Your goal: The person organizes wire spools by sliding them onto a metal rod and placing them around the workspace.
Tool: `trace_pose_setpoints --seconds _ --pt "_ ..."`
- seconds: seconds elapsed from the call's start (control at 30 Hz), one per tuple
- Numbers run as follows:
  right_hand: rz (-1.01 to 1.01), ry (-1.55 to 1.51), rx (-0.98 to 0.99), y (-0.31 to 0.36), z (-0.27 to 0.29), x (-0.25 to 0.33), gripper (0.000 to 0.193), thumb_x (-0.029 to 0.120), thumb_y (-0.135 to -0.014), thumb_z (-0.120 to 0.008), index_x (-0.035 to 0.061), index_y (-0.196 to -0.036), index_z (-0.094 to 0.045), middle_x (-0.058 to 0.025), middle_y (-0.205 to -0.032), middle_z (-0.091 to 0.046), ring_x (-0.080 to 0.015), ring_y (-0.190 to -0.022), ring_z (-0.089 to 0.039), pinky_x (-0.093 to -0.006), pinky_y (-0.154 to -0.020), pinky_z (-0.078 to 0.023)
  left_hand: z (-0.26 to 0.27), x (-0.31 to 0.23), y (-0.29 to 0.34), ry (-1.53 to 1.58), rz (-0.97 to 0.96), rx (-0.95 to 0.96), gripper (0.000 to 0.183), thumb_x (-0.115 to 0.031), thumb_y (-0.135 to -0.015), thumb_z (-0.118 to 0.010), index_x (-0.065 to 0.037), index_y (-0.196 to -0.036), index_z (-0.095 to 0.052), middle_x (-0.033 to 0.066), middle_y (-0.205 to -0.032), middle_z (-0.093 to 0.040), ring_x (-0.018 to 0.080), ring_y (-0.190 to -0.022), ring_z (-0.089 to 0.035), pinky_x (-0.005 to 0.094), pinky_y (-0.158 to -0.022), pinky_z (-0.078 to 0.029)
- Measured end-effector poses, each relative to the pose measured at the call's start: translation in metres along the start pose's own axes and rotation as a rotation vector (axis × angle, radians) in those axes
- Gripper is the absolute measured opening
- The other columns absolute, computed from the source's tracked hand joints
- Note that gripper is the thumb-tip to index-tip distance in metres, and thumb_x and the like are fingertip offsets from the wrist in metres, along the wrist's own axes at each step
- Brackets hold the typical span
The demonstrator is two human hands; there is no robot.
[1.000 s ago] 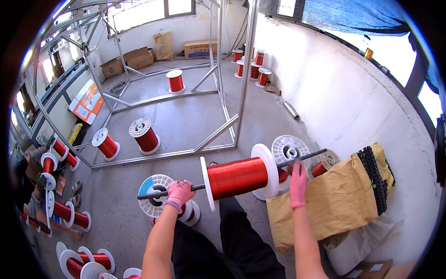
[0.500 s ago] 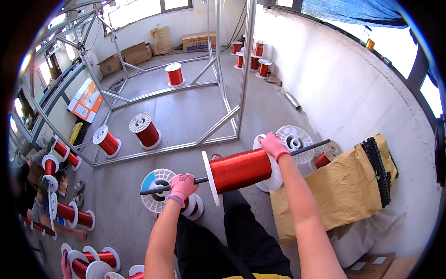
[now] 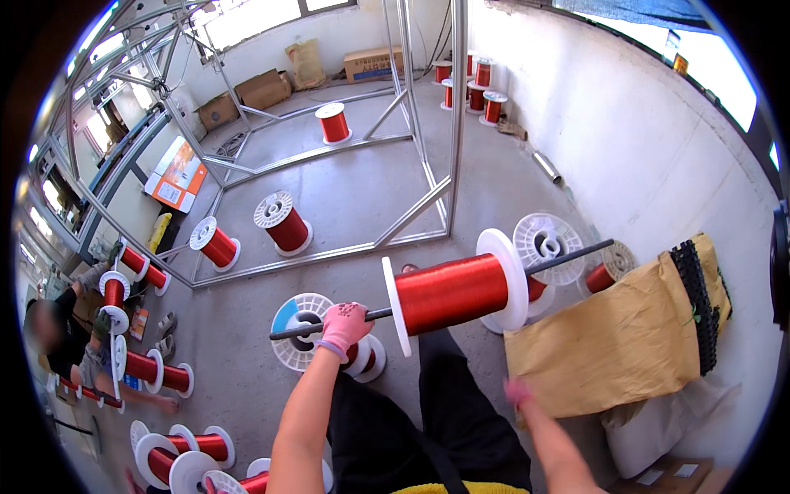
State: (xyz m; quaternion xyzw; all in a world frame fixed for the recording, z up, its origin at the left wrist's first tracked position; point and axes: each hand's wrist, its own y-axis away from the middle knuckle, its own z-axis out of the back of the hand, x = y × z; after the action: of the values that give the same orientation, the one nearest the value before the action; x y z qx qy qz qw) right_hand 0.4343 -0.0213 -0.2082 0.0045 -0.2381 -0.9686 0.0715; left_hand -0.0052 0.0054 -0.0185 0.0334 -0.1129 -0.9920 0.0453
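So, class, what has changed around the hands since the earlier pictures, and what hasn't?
Since half a second ago, the right hand has let go of the white right flange of the red spool and drawn back, now blurred near the brown sack. The left hand still grips the dark rod, with the spool still on it.

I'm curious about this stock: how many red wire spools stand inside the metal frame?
3: the left front spool, the right front spool beside it, and the rear spool, farther back. None appears hidden.
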Motion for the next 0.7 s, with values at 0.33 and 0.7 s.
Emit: trace_pose_setpoints --seconds 0.33,0.7 --pt "-0.114 -0.461 -0.364 -0.003 0.033 -0.024 0.033 0.030 -0.092 -0.038 0.0054 -0.102 -0.057 -0.0174 -0.104 -0.062 -0.0354 -0.090 -0.060 -0.0431 -0.079 -0.045 0.026 -0.007 0.013 0.020 0.111 0.061 0.029 -0.036 -0.078 -0.055 -0.015 -0.090 -0.069 0.0094 -0.088 -0.068 0.0281 -0.084 -0.065 0.0408 -0.073 -0.051" --pt "0.220 -1.452 -0.855 -0.001 0.281 0.060 0.041 0.024 -0.093 -0.048 -0.0050 -0.122 -0.046 -0.0155 -0.114 -0.058 -0.0212 -0.106 -0.056 -0.0309 -0.090 -0.042 0.021 -0.004 0.014 0.028 0.101 0.042 0.029 -0.037 -0.078 -0.056 -0.014 -0.090 -0.069 0.0099 -0.087 -0.068 0.0291 -0.082 -0.065 0.0406 -0.073 -0.052"
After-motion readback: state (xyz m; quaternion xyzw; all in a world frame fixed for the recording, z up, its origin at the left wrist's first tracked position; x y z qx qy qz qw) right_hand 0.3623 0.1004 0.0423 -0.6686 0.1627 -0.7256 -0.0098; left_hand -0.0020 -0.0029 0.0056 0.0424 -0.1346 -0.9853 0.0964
